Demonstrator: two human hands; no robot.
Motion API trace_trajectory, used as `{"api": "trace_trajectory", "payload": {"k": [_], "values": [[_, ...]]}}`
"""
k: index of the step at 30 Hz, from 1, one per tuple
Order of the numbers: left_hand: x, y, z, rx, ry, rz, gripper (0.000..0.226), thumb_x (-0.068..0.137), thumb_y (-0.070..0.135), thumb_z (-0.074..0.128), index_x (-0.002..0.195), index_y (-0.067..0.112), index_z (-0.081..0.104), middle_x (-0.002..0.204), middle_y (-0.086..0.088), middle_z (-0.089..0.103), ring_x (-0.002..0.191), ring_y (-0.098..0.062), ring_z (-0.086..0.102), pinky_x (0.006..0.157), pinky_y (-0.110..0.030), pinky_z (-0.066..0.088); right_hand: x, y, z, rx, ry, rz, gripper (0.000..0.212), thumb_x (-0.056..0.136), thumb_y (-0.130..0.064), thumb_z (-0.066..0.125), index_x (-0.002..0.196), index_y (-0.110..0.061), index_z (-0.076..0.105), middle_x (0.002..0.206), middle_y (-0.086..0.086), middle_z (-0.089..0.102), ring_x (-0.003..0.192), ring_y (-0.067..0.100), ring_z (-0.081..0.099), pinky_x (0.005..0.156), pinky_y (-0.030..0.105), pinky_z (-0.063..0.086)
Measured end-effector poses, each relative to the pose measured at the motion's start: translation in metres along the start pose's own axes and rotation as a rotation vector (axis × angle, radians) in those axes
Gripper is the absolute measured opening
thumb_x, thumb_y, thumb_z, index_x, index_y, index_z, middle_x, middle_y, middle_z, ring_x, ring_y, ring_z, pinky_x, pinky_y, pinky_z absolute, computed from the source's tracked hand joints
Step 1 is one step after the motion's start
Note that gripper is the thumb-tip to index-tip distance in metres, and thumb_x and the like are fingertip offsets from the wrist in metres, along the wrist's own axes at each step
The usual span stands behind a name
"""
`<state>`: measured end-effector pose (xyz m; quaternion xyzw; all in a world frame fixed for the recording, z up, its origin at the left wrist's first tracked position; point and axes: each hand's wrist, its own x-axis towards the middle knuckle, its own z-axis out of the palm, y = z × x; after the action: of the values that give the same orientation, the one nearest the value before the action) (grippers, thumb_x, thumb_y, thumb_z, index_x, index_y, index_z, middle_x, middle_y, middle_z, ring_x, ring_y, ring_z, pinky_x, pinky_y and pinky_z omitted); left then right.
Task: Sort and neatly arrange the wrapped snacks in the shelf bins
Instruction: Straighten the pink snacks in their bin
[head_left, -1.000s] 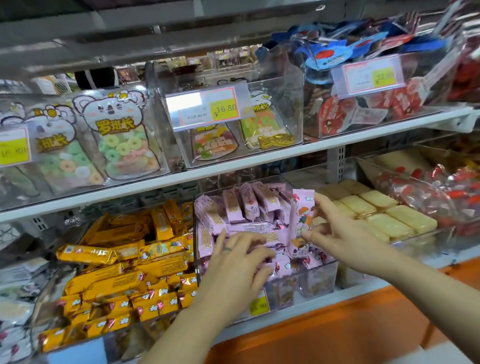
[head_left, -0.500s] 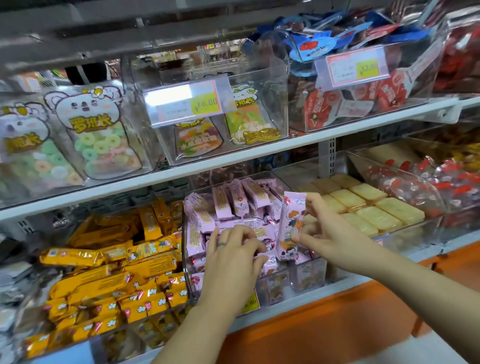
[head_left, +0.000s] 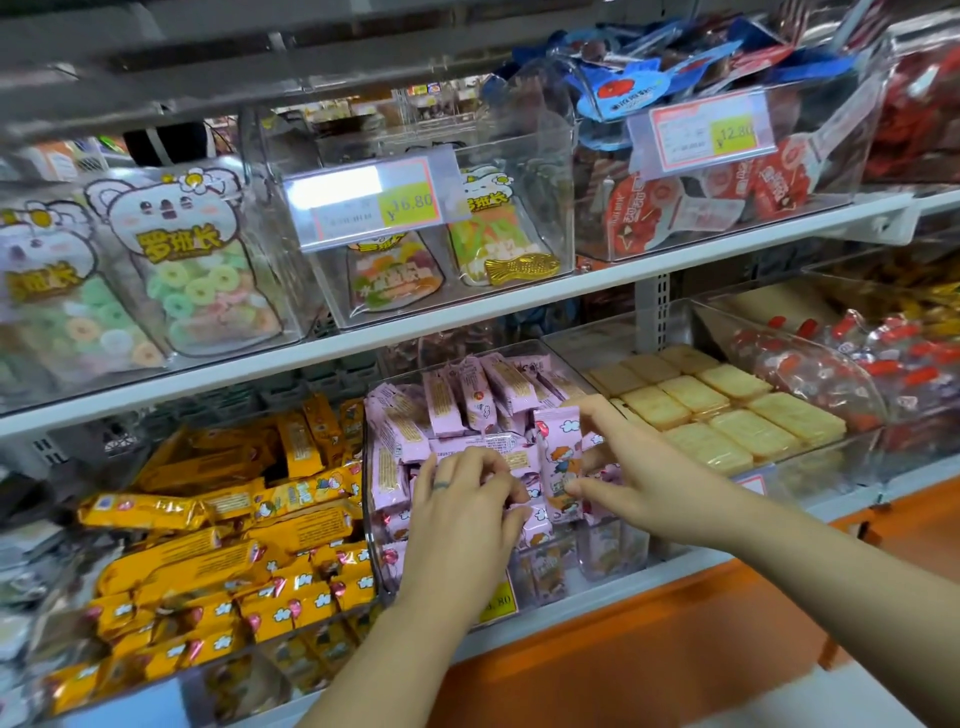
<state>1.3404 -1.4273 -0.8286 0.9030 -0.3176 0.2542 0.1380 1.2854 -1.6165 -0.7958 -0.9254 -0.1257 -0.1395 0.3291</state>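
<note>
Right grip (head_left: 639, 467) pinches one pink wrapped snack (head_left: 557, 447) upright between thumb and forefinger, over the middle clear bin (head_left: 375, 551) on the lower shelf (head_left: 582, 610). Left grip (head_left: 462, 519) has its fingers curled onto the pink snacks (head_left: 452, 410) piled in that bin. Yellow packets (head_left: 234, 551) fill the bin to its left and pale biscuits (head_left: 727, 410) the one to its right.

Price tag (head_left: 500, 601) half behind left hand (head_left: 460, 519)
</note>
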Motion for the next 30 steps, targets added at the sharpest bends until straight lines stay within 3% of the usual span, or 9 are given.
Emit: {"api": "trace_trajectory", "payload": {"k": [6, 9, 12, 15, 17, 20, 23, 26, 30], "values": [[0.000, 0.000, -0.001, -0.012, 0.001, 0.001, 0.012, 0.075, 0.038, 0.075, 0.080, 0.032, 0.067, 0.095, 0.013, 0.053, 0.093, -0.014, 0.054, 0.104, -0.045, 0.032, 0.001, 0.005, 0.002, -0.154, -0.163, 0.002, 0.039, 0.087, -0.030, 0.064, 0.088, -0.041, 0.027, 0.087, -0.018, 0.043, 0.086, -0.011, 0.048, 0.068, 0.009, 0.041], [0.000, 0.001, -0.002, -0.025, -0.021, 0.000, 0.013, 0.075, 0.039, 0.075, 0.082, 0.031, 0.067, 0.095, 0.012, 0.053, 0.093, -0.014, 0.055, 0.104, -0.046, 0.033, -0.001, 0.006, 0.005, -0.231, -0.130, -0.016, 0.037, 0.086, -0.032, 0.065, 0.098, -0.039, 0.031, 0.082, -0.022, 0.041, 0.081, -0.021, 0.040, 0.066, 0.005, 0.034], [-0.001, 0.000, -0.009, -0.086, -0.040, 0.003, 0.014, 0.082, 0.039, 0.068, 0.093, 0.031, 0.068, 0.103, 0.013, 0.052, 0.101, -0.012, 0.049, 0.110, -0.042, 0.027, -0.001, 0.001, 0.004, -0.267, -0.072, -0.025, 0.033, 0.083, -0.042, 0.065, 0.108, -0.044, 0.043, 0.094, -0.028, 0.045, 0.083, -0.015, 0.042, 0.070, 0.006, 0.032], [0.000, -0.010, -0.025, -0.250, 0.021, -0.127, 0.016, 0.088, 0.032, 0.061, 0.103, 0.030, 0.067, 0.102, 0.018, 0.047, 0.101, -0.008, 0.047, 0.101, -0.032, 0.035, -0.004, -0.005, 0.007, -0.297, 0.069, -0.069, 0.051, 0.083, -0.040, 0.066, 0.130, -0.032, 0.048, 0.113, -0.020, 0.052, 0.103, 0.002, 0.051, 0.088, 0.020, 0.041], [-0.002, -0.021, -0.035, -0.297, 0.086, -0.205, 0.015, 0.087, 0.028, 0.063, 0.102, 0.027, 0.068, 0.096, 0.019, 0.048, 0.091, -0.008, 0.054, 0.091, -0.036, 0.045, -0.005, -0.007, 0.012, -0.383, 0.164, -0.195, 0.039, 0.081, -0.030, 0.071, 0.118, -0.024, 0.061, 0.104, -0.010, 0.063, 0.095, 0.013, 0.059, 0.082, 0.030, 0.048], [-0.010, -0.031, -0.046, -0.218, 0.004, -0.233, 0.012, 0.086, 0.026, 0.065, 0.098, 0.027, 0.068, 0.092, 0.016, 0.057, 0.083, -0.008, 0.057, 0.087, -0.039, 0.047, -0.006, -0.006, 0.018, -0.440, 0.201, -0.239, 0.028, 0.074, -0.023, 0.077, 0.100, -0.020, 0.068, 0.089, -0.007, 0.066, 0.081, 0.016, 0.063, 0.073, 0.032, 0.050], [-0.024, -0.030, -0.048, -0.090, -0.090, -0.195, 0.012, 0.089, 0.034, 0.060, 0.100, 0.032, 0.065, 0.095, 0.014, 0.062, 0.087, -0.007, 0.058, 0.096, -0.032, 0.041, -0.007, 0.000, 0.025, -0.539, 0.153, -0.234, 0.025, 0.069, -0.026, 0.081, 0.091, -0.023, 0.070, 0.081, -0.009, 0.066, 0.072, 0.015, 0.064, 0.071, 0.034, 0.051], [-0.035, -0.026, -0.048, 0.006, -0.115, -0.188, 0.018, 0.093, 0.041, 0.052, 0.107, 0.035, 0.061, 0.105, 0.016, 0.060, 0.098, -0.003, 0.055, 0.107, -0.025, 0.021, -0.008, 0.006, 0.031, -0.614, 0.110, -0.225, 0.024, 0.065, -0.027, 0.084, 0.085, -0.025, 0.071, 0.079, -0.011, 0.067, 0.071, 0.016, 0.065, 0.066, 0.037, 0.051], [-0.044, -0.024, -0.051, 0.101, -0.163, -0.205, 0.028, 0.094, 0.047, 0.044, 0.118, 0.037, 0.056, 0.119, 0.017, 0.054, 0.111, -0.003, 0.050, 0.107, -0.025, 0.012, -0.008, 0.009, 0.034, -0.591, 0.084, -0.186, 0.021, 0.069, -0.025, 0.081, 0.088, -0.024, 0.072, 0.084, -0.009, 0.067, 0.076, 0.018, 0.064, 0.073, 0.039, 0.048]]}}
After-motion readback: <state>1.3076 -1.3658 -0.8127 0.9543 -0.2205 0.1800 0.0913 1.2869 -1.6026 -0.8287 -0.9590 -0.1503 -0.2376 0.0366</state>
